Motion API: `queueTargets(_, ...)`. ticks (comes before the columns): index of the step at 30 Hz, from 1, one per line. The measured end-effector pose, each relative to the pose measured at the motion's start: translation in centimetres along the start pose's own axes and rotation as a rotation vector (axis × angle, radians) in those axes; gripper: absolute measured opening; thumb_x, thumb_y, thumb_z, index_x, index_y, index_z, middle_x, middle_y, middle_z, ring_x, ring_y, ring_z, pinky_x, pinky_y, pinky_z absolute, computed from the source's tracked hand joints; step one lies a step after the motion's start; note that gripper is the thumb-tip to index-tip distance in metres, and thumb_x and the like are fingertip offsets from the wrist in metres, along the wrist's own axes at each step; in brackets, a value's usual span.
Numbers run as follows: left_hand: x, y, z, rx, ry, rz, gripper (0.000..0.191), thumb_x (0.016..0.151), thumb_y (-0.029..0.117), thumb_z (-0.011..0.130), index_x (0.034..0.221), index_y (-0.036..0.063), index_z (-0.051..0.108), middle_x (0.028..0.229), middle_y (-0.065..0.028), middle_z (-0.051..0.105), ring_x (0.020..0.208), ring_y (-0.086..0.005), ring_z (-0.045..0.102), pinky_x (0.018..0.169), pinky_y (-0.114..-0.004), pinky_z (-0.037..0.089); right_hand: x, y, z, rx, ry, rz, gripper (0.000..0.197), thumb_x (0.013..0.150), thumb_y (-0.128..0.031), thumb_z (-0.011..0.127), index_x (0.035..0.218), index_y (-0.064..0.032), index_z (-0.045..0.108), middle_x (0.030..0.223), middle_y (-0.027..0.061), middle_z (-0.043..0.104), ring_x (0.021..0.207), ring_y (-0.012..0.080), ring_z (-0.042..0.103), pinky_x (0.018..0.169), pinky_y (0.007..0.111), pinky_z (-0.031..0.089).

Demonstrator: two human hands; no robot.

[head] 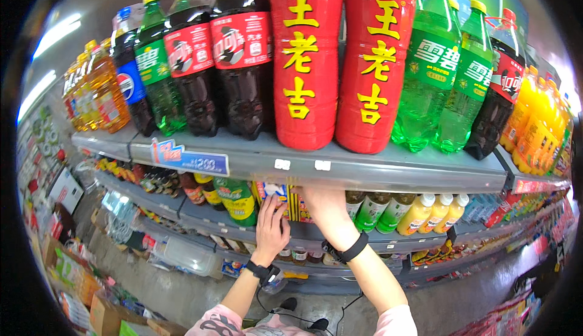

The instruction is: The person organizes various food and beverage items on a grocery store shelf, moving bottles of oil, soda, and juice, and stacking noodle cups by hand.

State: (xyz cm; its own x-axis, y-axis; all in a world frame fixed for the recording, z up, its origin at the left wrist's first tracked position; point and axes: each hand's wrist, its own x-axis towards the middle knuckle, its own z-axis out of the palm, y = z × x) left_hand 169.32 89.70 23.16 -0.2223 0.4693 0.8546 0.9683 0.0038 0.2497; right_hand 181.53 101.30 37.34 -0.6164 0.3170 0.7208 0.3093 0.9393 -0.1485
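Below the top shelf, my left hand (272,228) rests its fingers against the front of a yellow and blue printed package (274,191) on the second shelf. My right hand (324,208) reaches into that same shelf, its fingers hidden under the shelf edge beside a yellow and red package (303,209); whether it holds anything is not visible. A large green bottle with a yellow label (237,201) stands left of my left hand. Right of my right wrist are green-labelled bottles (367,214) and white-capped yellow drink bottles (415,215). Both wrists wear black straps.
The top shelf's metal edge (346,170) runs above my hands. On it stand large red bottles (308,63), cola bottles (241,63) and green soda bottles (430,67). A promotional sign (191,158) juts from the edge. Lower shelves hold more goods; cardboard boxes (111,313) stand lower left.
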Motion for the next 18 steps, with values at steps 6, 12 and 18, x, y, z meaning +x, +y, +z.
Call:
queueTargets(6, -0.5, 1.4, -1.8, 0.098, -0.054, 0.029, 0.056, 0.088, 0.006, 0.062, 0.143, 0.0039, 0.053, 0.155, -0.0232, 0.041, 0.144, -0.0431, 0.040, 0.120, -0.057, 0.034, -0.5, -0.6, -0.9, -0.023, -0.035, 0.008, 0.033, 0.079, -0.025, 0.078, 0.104, -0.0038, 0.072, 0.093, 0.0184, 0.072, 0.089, 0.0406, 0.068, 0.079, 0.050, 0.051)
queueTargets(12, -1.3, 1.5, -2.9, 0.085, -0.109, 0.048, 0.061, 0.088, 0.006, 0.063, 0.148, 0.0102, 0.053, 0.157, -0.0257, 0.038, 0.146, -0.0458, 0.037, 0.121, -0.057, 0.032, -0.6, -2.0, -1.9, -0.054, -0.011, -0.014, 0.039, 0.079, -0.027, 0.079, 0.109, -0.0047, 0.072, 0.099, 0.0192, 0.072, 0.095, 0.0410, 0.067, 0.083, 0.050, 0.051)
queueTargets(18, -1.6, 0.3, -5.2, -0.092, -0.131, 0.023, 0.063, 0.086, 0.003, 0.062, 0.148, 0.0097, 0.052, 0.160, -0.0217, 0.036, 0.148, -0.0433, 0.035, 0.120, -0.054, 0.034, -0.2, -3.7, -2.0, -0.104, -0.103, 0.078, 0.040, 0.078, -0.029, 0.082, 0.108, -0.0039, 0.072, 0.099, 0.0191, 0.071, 0.098, 0.0416, 0.066, 0.086, 0.050, 0.051)
